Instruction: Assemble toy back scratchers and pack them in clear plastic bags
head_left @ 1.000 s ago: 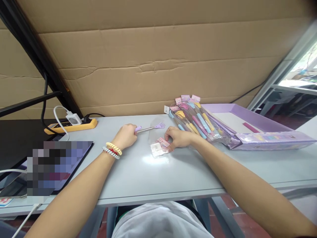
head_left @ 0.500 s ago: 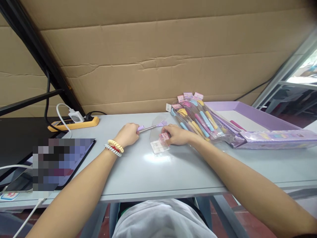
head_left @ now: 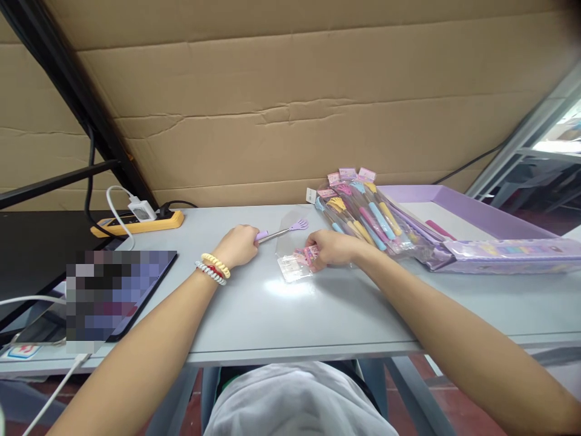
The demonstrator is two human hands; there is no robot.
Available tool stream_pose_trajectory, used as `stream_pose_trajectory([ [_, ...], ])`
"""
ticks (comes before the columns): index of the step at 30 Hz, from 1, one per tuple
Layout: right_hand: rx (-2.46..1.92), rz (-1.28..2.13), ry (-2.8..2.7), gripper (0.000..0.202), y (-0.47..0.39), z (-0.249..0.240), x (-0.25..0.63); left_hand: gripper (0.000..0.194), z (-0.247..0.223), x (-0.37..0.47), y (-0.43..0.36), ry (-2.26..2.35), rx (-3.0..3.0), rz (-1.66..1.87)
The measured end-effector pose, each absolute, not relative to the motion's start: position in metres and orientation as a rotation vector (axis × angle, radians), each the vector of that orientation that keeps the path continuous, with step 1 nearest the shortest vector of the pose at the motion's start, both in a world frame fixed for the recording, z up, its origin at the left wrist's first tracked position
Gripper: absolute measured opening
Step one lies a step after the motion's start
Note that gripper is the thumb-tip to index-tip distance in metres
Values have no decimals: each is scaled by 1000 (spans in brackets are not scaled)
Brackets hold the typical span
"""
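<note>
My left hand (head_left: 242, 245), with coiled bands at its wrist, is closed around the handle of a lilac back scratcher (head_left: 276, 234). The scratcher's metal shaft points right and ends in a small claw-shaped head above the table. My right hand (head_left: 333, 247) pinches a small pink printed card (head_left: 311, 255) between thumb and fingers. Just left of that card, a clear plastic bag (head_left: 295, 266) with a white label lies flat on the table, partly beneath the scratcher. Right of my right hand is a pile of bagged back scratchers (head_left: 363, 212) with blue, yellow and pink handles.
A lilac open box (head_left: 499, 249) stands at the right, with a pink stick-like piece (head_left: 439, 229) inside. At the left lie a tablet (head_left: 149, 284) with a blurred screen and a yellow power strip (head_left: 166, 223) with cables. A cardboard wall (head_left: 290, 121) closes off the table's back.
The pink card in my right hand has shifted slightly right, apart from the white label. My left hand still holds the back scratcher, nearly in the same place. The view has shifted a little.
</note>
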State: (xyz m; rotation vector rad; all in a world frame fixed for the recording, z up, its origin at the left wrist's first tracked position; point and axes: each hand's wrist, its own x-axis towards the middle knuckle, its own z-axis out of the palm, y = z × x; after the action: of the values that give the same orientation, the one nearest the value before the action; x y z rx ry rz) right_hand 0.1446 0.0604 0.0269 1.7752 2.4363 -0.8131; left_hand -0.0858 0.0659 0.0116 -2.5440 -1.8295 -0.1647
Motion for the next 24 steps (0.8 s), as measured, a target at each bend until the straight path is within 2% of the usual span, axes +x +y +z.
stream_pose_trajectory([
  [4,1806,-817,2401,17,57,27,141,16,12,-85,65,-1858,-2547,-167],
  [11,1935,-858,2464,23,53,25,141,19,11,-85,65,-1828,-2550,-148],
  [16,2102,-752,2538,19,52,31,151,18,11,-87,66,-1785,-2555,-147],
  [20,2342,-690,2549,6,51,51,179,16,10,-88,66,-1770,-2570,-160],
  [24,2732,-522,2649,21,55,80,239,15,10,-87,65,-1785,-2569,-163],
])
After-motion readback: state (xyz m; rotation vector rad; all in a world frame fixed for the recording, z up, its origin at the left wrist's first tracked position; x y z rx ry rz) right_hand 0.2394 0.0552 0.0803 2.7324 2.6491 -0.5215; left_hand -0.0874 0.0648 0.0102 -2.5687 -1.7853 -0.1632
